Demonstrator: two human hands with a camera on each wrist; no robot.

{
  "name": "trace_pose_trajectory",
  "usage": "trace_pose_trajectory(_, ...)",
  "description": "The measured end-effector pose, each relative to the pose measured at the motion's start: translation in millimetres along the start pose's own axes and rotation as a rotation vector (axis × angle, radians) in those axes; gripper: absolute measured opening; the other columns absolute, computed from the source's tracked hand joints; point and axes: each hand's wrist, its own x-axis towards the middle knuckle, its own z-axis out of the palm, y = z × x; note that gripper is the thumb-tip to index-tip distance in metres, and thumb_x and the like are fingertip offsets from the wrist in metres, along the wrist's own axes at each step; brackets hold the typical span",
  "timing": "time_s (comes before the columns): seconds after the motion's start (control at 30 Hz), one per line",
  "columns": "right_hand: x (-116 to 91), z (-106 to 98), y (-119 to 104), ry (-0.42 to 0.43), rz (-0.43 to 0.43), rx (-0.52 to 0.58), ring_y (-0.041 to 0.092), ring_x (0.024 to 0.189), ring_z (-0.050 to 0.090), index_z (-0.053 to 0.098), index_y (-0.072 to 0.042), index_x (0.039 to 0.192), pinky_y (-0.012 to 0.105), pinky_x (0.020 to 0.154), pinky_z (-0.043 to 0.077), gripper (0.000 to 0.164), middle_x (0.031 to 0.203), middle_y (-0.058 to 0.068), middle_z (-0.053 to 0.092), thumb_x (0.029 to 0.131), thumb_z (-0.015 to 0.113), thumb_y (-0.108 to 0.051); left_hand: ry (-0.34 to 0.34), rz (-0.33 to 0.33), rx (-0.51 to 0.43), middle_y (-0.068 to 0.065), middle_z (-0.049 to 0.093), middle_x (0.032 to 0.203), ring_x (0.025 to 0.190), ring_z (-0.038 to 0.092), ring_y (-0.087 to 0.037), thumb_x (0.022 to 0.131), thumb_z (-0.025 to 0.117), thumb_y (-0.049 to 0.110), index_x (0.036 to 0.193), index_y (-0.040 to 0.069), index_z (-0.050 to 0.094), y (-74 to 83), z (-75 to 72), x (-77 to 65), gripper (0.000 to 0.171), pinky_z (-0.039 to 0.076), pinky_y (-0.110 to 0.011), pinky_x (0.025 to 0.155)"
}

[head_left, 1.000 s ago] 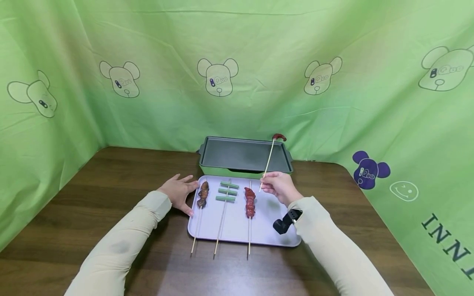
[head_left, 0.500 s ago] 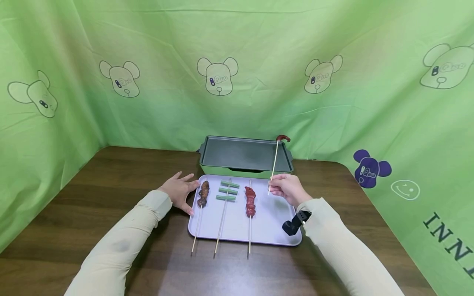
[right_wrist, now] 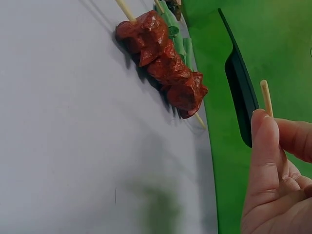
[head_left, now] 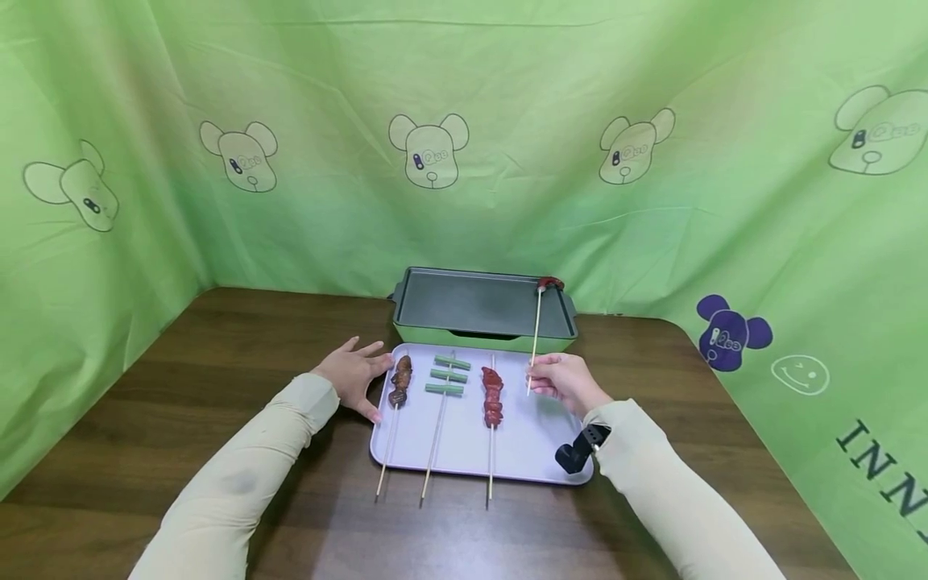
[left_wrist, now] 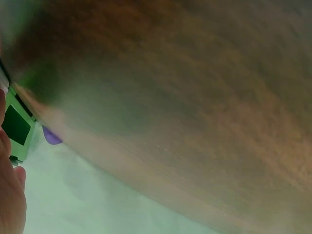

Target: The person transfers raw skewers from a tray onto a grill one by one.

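My right hand (head_left: pixel 567 380) pinches the lower end of a thin wooden skewer (head_left: pixel 536 326) between thumb and fingers. A dark red, curled piece of food (head_left: pixel 551 283) sits at its far tip, overlapping the back right corner of the black griddle (head_left: pixel 474 302). My left hand (head_left: pixel 351 375) has its fingers spread at the left rim of the pale lilac tray (head_left: pixel 529 451). On that tray lie a brown meat skewer (head_left: pixel 399 382), a skewer of green vegetable pieces (head_left: pixel 445 376) and a red meat skewer (head_left: pixel 492 398), their bare ends sticking out over the front rim.
The griddle's green base (head_left: pixel 428 334) stands directly behind the tray on a dark wooden table (head_left: pixel 290 322). Green printed cloth (head_left: pixel 522 217) hangs behind and at both sides. A black wrist device (head_left: pixel 580 451) sits at the right cuff, over the tray.
My right hand has moved rightward and then slightly nearer to me. The held skewer's food end has come down toward the griddle's back right corner. The left hand stays at the tray's rim.
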Motion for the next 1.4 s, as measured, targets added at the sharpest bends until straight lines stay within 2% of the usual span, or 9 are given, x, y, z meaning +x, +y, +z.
trace_pose_trajectory(0.23, -0.9, -0.9, -3.8, 0.003, -0.005, -0.013, 0.006, 0.051, 0.06, 0.052, 0.014, 0.107, 0.017, 0.051, 0.051, 0.019, 0.065, 0.003, 0.063, 0.089, 0.055, 0.009, 0.003, -0.006, -0.01, -0.007, 0.045, 0.146, 0.142, 0.026, -0.03, 0.064, 0.066, 0.074, 0.143, 0.005, 0.044, 0.6, 0.3, 1.3, 0.108, 0.02, -0.057, 0.11)
trace_pose_trajectory(0.57, -5.2, -0.4, 1.2, -0.015, 0.013, 0.017, 0.006, 0.052, 0.06, 0.046, 0.018, 0.121, 0.018, 0.052, 0.052, 0.033, 0.068, 0.004, 0.065, 0.091, 0.055, 0.006, -0.017, -0.006, -0.019, -0.007, 0.046, 0.145, 0.141, 0.026, -0.03, 0.064, 0.068, 0.072, 0.142, 0.004, 0.046, 3.3, -5.3, -1.0, 0.105, 0.02, -0.057, 0.11)
trace_pose_trajectory(0.87, -8.3, 9.3, -0.3, -0.063, 0.003, 0.007, 0.006, 0.052, 0.061, 0.048, 0.019, 0.119, 0.018, 0.053, 0.052, 0.031, 0.066, 0.002, 0.064, 0.092, 0.054, 0.005, -0.015, -0.02, -0.019, -0.007, 0.044, 0.146, 0.142, 0.026, -0.03, 0.064, 0.067, 0.073, 0.143, 0.005, 0.045, 1.8, -1.7, -2.4, 0.106, 0.02, -0.057, 0.11)
trace_pose_trajectory(1.03, -8.6, 11.3, -0.8, -0.061, -0.01, 0.016, 0.005, 0.052, 0.061, 0.048, 0.019, 0.119, 0.018, 0.053, 0.052, 0.031, 0.066, 0.003, 0.064, 0.092, 0.054, 0.005, -0.016, -0.021, -0.024, -0.007, 0.045, 0.146, 0.142, 0.026, -0.03, 0.065, 0.067, 0.072, 0.143, 0.004, 0.045, 1.9, -1.7, -3.2, 0.106, 0.021, -0.057, 0.11)
trace_pose_trajectory(1.27, -9.5, 8.7, 9.5, -0.025, 0.035, 0.025, 0.006, 0.052, 0.061, 0.046, 0.016, 0.125, 0.018, 0.053, 0.052, 0.043, 0.065, 0.002, 0.063, 0.096, 0.057, -0.014, -0.012, -0.021, -0.009, -0.006, 0.045, 0.146, 0.141, 0.027, -0.03, 0.065, 0.067, 0.073, 0.143, 0.005, 0.045, 2.8, -2.4, -3.7, 0.106, 0.022, -0.057, 0.11)
trace_pose_trajectory(1.4, -17.3, 6.4, 17.8, -0.025, 0.03, 0.01, 0.007, 0.053, 0.062, 0.048, 0.016, 0.124, 0.018, 0.053, 0.052, 0.048, 0.065, 0.002, 0.063, 0.097, 0.055, -0.024, -0.004, -0.018, -0.012, -0.007, 0.045, 0.146, 0.141, 0.027, -0.03, 0.064, 0.067, 0.073, 0.143, 0.005, 0.045, 1.9, -0.6, -2.8, 0.106, 0.022, -0.057, 0.109)
